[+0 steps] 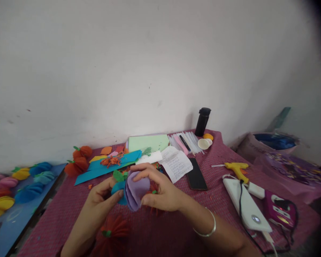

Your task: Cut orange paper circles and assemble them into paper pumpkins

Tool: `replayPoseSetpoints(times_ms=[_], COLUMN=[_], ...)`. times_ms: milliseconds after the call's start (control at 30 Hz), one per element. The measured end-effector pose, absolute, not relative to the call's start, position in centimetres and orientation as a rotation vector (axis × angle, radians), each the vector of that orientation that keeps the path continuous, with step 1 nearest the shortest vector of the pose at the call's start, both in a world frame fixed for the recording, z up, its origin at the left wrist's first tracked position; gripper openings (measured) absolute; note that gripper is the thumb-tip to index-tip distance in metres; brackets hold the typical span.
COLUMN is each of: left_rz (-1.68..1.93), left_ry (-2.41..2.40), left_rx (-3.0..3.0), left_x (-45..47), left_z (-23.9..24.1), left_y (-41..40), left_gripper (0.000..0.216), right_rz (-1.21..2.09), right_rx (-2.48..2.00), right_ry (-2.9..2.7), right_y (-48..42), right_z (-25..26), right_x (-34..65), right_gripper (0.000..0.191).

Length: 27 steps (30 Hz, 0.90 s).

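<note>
Both my hands hold one paper craft piece (135, 191) over the maroon tablecloth (69, 210). It is a fan of lilac paper discs with blue discs behind and a green leaf on top. My left hand (103, 196) pinches the blue side from the left. My right hand (160, 191), with a silver bangle on its wrist, curls over the lilac discs from the right. A red paper pumpkin (113, 233) lies on the cloth just below my hands.
Blue and green paper sheets (109, 164), orange scraps, a written note (176, 164), a black phone (196, 175), a yellow glue gun (237, 168), a white power bank (246, 205), a black flask (202, 121). Finished paper pumpkins (21, 185) line a blue surface at left.
</note>
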<state>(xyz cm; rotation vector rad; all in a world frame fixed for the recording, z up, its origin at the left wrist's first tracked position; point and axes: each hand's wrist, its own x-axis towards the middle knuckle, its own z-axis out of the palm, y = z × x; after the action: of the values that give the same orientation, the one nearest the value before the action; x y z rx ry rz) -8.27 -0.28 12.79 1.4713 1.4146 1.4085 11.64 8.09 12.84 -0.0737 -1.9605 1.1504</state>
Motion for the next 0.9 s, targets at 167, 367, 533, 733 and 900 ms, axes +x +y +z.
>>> replayPoseSetpoints(times_ms=[167,367,533,733,900], left_rz=[1.386,1.392,1.390,1.395,1.381], left_ry=[1.476,1.519,1.509,1.404,1.294], left_rx=[1.547,1.552,1.537,1.437,1.327], left_x=[-8.3,-8.7,-8.6,-8.8,-9.2], left_z=[12.6,11.9,12.2,12.1,11.1], left_y=[-0.5,-0.5,-0.4,-0.3,-0.3], left_gripper=[0.024,0.026,0.026,0.025,0.025], right_rz=[1.082,1.040,1.067,1.069,0.912], right_rx=[-0.114,-0.119,-0.079,-0.178,-0.245], right_ry=[-1.990,-1.995,-1.935,-1.915,-1.896], right_y=[7.5,7.5,7.6,7.4,7.4], right_z=[13.0,13.4,13.3,12.7,12.0], right_x=[11.8,11.7,11.5,11.5,11.3], right_gripper=[0.046,0.027,0.025,0.028,0.022])
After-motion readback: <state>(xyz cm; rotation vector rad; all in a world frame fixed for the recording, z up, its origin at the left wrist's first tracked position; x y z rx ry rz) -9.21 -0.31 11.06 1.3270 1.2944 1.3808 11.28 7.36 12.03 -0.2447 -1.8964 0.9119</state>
